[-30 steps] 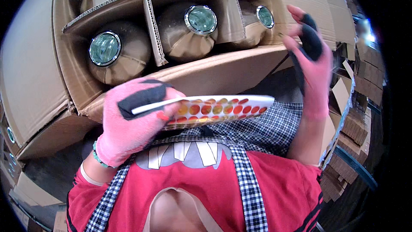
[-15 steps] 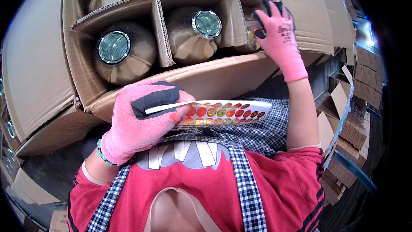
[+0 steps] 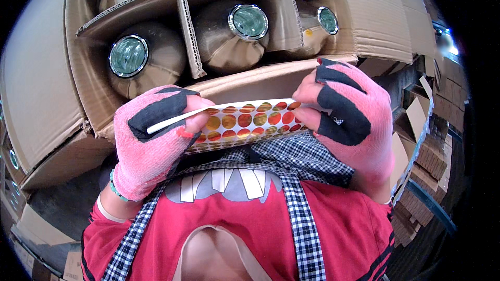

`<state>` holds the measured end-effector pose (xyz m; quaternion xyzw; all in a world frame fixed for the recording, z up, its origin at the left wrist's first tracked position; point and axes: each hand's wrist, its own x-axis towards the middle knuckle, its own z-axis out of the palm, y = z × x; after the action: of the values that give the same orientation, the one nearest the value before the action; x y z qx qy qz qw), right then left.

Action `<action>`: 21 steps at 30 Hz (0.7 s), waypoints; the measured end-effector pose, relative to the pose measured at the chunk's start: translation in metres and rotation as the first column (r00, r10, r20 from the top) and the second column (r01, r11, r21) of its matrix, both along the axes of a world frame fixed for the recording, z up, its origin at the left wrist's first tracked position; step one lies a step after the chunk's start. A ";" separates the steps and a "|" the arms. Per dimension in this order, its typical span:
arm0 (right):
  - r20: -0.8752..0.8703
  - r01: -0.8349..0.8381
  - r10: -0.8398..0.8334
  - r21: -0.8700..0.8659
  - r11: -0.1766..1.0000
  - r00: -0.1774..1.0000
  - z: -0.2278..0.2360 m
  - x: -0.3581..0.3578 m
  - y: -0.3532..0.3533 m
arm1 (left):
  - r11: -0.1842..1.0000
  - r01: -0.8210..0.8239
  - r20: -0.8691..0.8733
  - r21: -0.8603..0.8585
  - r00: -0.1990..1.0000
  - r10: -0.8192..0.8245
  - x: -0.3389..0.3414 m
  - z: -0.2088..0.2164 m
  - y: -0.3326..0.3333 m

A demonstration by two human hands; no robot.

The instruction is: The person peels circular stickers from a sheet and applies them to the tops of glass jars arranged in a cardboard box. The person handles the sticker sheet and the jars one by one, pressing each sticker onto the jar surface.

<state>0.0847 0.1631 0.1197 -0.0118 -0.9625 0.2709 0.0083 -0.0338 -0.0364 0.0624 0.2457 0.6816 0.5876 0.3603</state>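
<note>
In front of my chest, both hands hold a white sheet of round red and gold stickers (image 3: 245, 120). My left hand (image 3: 156, 138), in a pink fingerless glove with black patches, is closed on the sheet's left end, with the thumb on its face. At the right end, my right hand (image 3: 349, 114), gloved alike, pinches the sheet between thumb and fingertips. Beyond the hands, shiny bronze-coloured round vessels with chrome-rimmed mouths sit in a divided carton. The right vessel (image 3: 304, 49) bears a small orange-yellow dot; the middle vessel (image 3: 224, 47) and left vessel (image 3: 151, 62) stand beside it.
Cardboard dividers (image 3: 190, 31) separate the vessels, and more vessels stand in the farther row. The carton's flaps (image 3: 377, 15) spread outward. Stacked cardboard (image 3: 429, 161) lies at the right, with a blue-green bar (image 3: 429, 205) near it.
My right hand has come back from the carton's right compartment to the sheet's right end. The right vessel now shows, with an orange-yellow dot. The left hand keeps its hold.
</note>
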 end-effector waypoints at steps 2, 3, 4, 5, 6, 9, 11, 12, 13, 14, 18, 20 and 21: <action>-0.043 0.002 -0.001 0.020 1.000 0.999 -0.001 -0.001 -0.003 | 1.000 -0.005 0.019 0.007 1.000 0.005 0.000 0.000 -0.001; -0.058 0.001 0.001 0.028 1.000 0.998 -0.001 -0.001 -0.004 | 1.000 -0.003 0.018 0.015 1.000 0.003 -0.001 -0.001 -0.002; -0.073 0.000 0.003 0.036 0.999 0.997 -0.001 -0.002 -0.004 | 1.000 -0.001 0.016 0.023 1.000 0.001 -0.001 -0.002 -0.002; -0.087 0.004 -0.001 0.037 0.999 0.996 -0.001 -0.002 -0.005 | 1.000 -0.008 0.030 0.024 1.000 0.008 -0.001 -0.001 -0.002; -0.101 0.008 -0.004 0.037 0.999 0.995 -0.002 -0.001 -0.005 | 1.000 -0.016 0.045 0.024 0.999 0.014 0.000 0.001 -0.002; -0.106 -0.009 0.017 0.073 0.997 0.994 -0.005 0.001 -0.005 | 0.999 -0.020 0.053 0.025 0.998 0.019 0.000 0.002 -0.003; -0.072 0.005 -0.005 -0.004 1.000 0.997 -0.003 0.002 -0.004 | 0.999 -0.022 0.061 0.039 0.998 0.019 0.000 0.001 -0.004; -0.040 0.025 -0.029 -0.099 0.995 0.999 -0.001 0.002 -0.004 | 0.998 -0.032 0.070 0.051 0.997 0.028 0.001 0.000 -0.005; 0.024 0.027 -0.021 -0.300 0.953 1.000 0.003 -0.002 -0.002 | 0.997 -0.043 0.079 0.063 0.996 0.037 0.001 -0.001 -0.007; 0.086 0.054 -0.013 -0.485 0.873 0.996 0.007 -0.005 0.000 | 0.996 -0.001 0.025 0.091 1.000 -0.001 0.001 -0.002 -0.008; 0.048 0.153 -0.146 -0.354 0.923 0.988 -0.002 -0.020 0.005 | 0.942 0.304 -0.215 0.144 0.939 -0.270 0.003 -0.004 -0.007; -0.023 0.010 -0.012 -0.082 0.997 1.000 -0.016 -0.032 0.002 | 0.902 0.395 -0.236 0.173 0.906 -0.351 0.016 0.011 -0.005; -0.029 -0.035 0.035 0.013 0.999 0.999 -0.018 -0.043 -0.005 | 0.892 0.425 -0.241 0.154 0.892 -0.383 0.016 0.017 -0.008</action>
<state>0.0422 0.1582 0.1017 0.0089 -0.9640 0.2652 0.0176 -0.0179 -0.0441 0.0792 0.4771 0.5850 0.5373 0.3762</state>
